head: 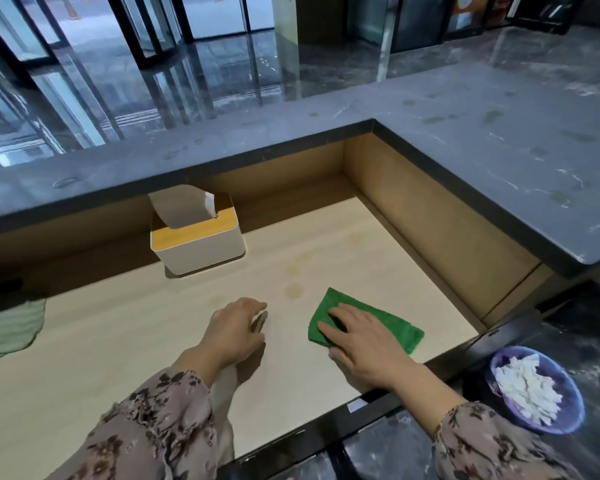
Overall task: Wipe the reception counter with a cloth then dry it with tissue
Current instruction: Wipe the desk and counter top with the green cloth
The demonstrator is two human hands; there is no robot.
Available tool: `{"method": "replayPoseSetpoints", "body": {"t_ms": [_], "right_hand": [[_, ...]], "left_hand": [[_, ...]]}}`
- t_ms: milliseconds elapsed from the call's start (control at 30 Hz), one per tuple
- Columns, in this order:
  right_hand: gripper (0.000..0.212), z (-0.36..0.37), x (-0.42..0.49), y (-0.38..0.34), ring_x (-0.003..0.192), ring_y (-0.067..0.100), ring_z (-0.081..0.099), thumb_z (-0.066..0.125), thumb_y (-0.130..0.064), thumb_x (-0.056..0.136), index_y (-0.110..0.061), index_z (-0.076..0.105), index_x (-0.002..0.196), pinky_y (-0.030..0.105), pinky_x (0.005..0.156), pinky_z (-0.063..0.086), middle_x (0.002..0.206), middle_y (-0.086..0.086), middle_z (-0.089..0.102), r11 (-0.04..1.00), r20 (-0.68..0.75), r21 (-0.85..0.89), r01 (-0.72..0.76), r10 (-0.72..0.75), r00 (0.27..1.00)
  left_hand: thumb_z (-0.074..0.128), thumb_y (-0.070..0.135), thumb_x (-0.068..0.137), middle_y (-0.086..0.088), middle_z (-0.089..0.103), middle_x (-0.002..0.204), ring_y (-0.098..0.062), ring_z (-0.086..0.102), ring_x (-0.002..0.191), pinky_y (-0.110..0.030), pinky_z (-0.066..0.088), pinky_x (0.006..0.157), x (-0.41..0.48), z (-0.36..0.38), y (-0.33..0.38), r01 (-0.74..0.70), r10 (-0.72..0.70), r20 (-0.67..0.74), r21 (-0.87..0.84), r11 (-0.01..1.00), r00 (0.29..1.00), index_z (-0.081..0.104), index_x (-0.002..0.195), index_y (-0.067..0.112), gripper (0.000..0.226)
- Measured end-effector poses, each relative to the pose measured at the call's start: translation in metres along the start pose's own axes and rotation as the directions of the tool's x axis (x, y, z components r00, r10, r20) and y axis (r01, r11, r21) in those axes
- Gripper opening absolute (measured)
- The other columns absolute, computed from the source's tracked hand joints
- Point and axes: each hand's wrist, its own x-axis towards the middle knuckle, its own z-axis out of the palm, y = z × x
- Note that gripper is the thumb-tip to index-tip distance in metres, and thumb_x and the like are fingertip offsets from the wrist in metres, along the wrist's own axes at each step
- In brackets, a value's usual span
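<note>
- My right hand lies flat, fingers spread, pressing the cloth: green, spread under my palm on the pale counter.
- My left hand is relaxed just beside it, holding nothing.
- Tan stains lie just past both hands.

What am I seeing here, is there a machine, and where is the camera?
No machine here: a person works with bare hands, and the single picture comes from a camera worn on the head, looking down. The right hand presses flat on a folded green cloth on the pale wooden desk, near some brownish stains. The left hand is open beside it and holds nothing. Behind stands a white tissue box with a wooden lid, below the dark stone counter. A purple bowl of white paper scraps sits at right.
</note>
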Motion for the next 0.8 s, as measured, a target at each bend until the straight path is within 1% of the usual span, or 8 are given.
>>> {"method": "replayPoseSetpoints", "body": {"t_ms": [133,233,333,467,567,667,733,800], "right_hand": [[0.053,0.018,0.003,0.003,0.136,0.023,0.042,0.025,-0.049,0.097,-0.031,0.033,0.146,0.035,0.108,0.03,0.151,0.002,0.04,0.998,0.014,-0.032,-0.061,0.062,0.998],[0.065,0.017,0.017,0.004,0.149,0.017,-0.003,-0.005,-0.059,0.091,-0.036,-0.002,0.152,0.032,0.112,0.003,0.161,-0.006,-0.006,0.987,0.042,0.057,-0.151,0.148,0.988],[0.078,0.016,0.04,0.0,0.148,0.017,-0.01,-0.016,-0.058,0.079,-0.036,0.001,0.152,0.036,0.114,0.003,0.161,-0.004,-0.009,0.923,0.009,0.146,-0.355,0.358,0.934],[0.049,0.005,0.071,-0.022,0.147,0.018,-0.001,0.021,-0.028,0.101,-0.034,0.022,0.15,0.035,0.111,0.009,0.162,-0.002,-0.002,0.784,0.073,0.352,-0.511,0.522,0.85],[0.053,0.001,0.086,-0.055,0.143,0.018,0.013,0.035,-0.01,0.098,-0.036,0.036,0.145,0.025,0.101,0.012,0.161,-0.006,0.01,0.815,0.02,0.431,-0.387,0.42,0.907],[0.064,0.005,0.098,-0.084,0.137,0.024,0.02,0.043,-0.01,0.091,-0.035,0.029,0.149,0.031,0.105,0.018,0.161,-0.005,0.012,0.95,0.001,0.268,-0.158,0.164,0.987],[0.058,0.006,0.104,-0.08,0.137,0.026,0.021,0.029,-0.027,0.094,-0.035,0.018,0.151,0.035,0.105,0.022,0.161,-0.004,0.008,0.992,0.007,0.116,-0.043,0.042,0.999],[0.059,0.01,0.105,-0.059,0.144,0.022,0.011,0.004,-0.043,0.094,-0.036,0.007,0.152,0.036,0.109,0.019,0.162,-0.008,0.0,0.997,0.022,0.057,-0.058,0.057,0.998]], "left_hand": [[0.075,0.051,0.069,0.001,0.049,0.137,-0.022,0.047,0.123,-0.032,0.036,0.1,-0.018,-0.004,-0.022,0.076,-0.074,0.045,-0.05,0.996,0.996,0.042,0.136,0.016,0.083],[0.073,0.061,0.064,0.0,0.029,0.154,-0.02,0.031,0.139,-0.036,0.026,0.113,-0.022,-0.003,-0.03,0.093,-0.087,0.095,-0.062,0.994,0.992,0.027,0.147,0.017,0.105],[0.072,0.066,0.062,0.001,0.01,0.161,-0.016,0.013,0.147,-0.035,0.014,0.119,-0.017,-0.002,-0.035,0.063,-0.059,0.088,-0.047,0.997,0.994,0.013,0.153,0.018,0.119],[0.071,0.067,0.063,0.002,0.006,0.161,-0.013,0.007,0.147,-0.031,0.008,0.119,-0.007,-0.002,-0.036,-0.014,0.016,0.094,-0.019,1.0,0.995,0.009,0.153,0.017,0.121],[0.068,0.071,0.063,0.0,-0.001,0.161,-0.012,0.001,0.148,-0.031,0.004,0.119,0.006,0.0,-0.037,-0.071,0.063,0.107,0.067,0.995,0.992,0.003,0.153,0.016,0.124],[0.067,0.073,0.061,0.0,-0.006,0.161,-0.012,-0.004,0.148,-0.033,0.002,0.119,0.013,0.007,-0.041,-0.099,0.084,0.123,0.126,0.987,0.989,-0.003,0.153,0.016,0.129],[0.067,0.074,0.06,0.001,-0.007,0.161,-0.011,-0.005,0.148,-0.033,0.002,0.119,0.014,0.011,-0.044,-0.104,0.089,0.12,0.126,0.987,0.989,-0.005,0.153,0.017,0.131],[0.066,0.075,0.061,0.001,-0.008,0.161,-0.011,-0.006,0.148,-0.032,0.0,0.119,0.014,0.012,-0.045,-0.11,0.094,0.118,0.138,0.984,0.989,-0.005,0.153,0.016,0.131]]}}
